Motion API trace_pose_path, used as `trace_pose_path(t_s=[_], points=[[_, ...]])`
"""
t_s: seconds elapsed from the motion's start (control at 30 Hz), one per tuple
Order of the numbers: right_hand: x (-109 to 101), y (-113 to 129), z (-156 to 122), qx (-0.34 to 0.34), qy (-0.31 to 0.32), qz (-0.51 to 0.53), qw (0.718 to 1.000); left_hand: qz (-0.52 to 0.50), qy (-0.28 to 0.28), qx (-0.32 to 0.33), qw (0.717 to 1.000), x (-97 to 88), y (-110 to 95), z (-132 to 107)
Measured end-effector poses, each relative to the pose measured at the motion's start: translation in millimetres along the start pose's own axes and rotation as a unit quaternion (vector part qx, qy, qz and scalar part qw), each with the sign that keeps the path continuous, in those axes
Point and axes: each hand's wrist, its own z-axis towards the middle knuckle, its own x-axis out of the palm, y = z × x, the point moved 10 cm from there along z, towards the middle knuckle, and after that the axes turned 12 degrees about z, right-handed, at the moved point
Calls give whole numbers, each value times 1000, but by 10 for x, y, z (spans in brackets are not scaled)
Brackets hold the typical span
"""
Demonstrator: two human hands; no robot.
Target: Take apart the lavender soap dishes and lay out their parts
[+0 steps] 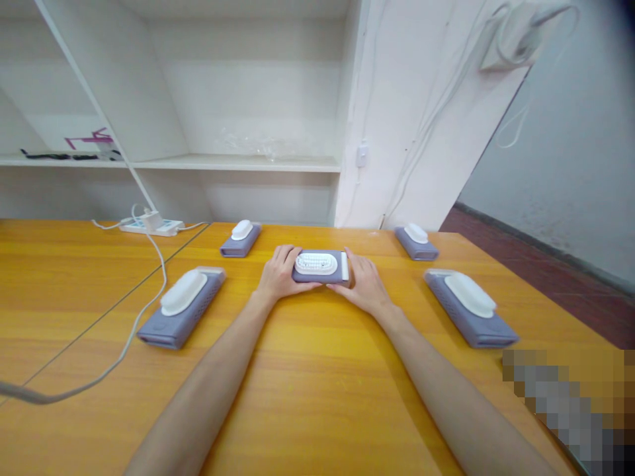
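Note:
Between my two hands is a grey-purple box-shaped case [325, 276] with a white oval pad on it, its face covered in rows of small bumps or bristles. My left hand [278, 272] grips the case's left end, thumb along the bottom edge and fingers on top. At the other end, my right hand [366, 283] has its thumb under the lower corner and its fingers by the white end strip. Similar cases with smooth-looking white oval pieces lie around: near left [173, 325], far left [241, 248], far right [419, 250] and near right [476, 324].
A white power strip [153, 226] sits at the table's back left, and its grey cable [143, 311] runs forward across the wooden table [297, 396]. White shelving [238, 162] stands behind. A pixelated patch [570, 403] covers the lower right.

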Motion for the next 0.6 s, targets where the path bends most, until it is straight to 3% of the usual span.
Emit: trace_pose_path(t_s=[0.23, 0.6], points=[[-78, 121, 14, -9, -3, -67, 998, -3, -12, 19, 1000, -22, -23, -14], [-115, 90, 1, 1, 3, -82, 997, 4, -12, 56, 998, -11, -93, -32]])
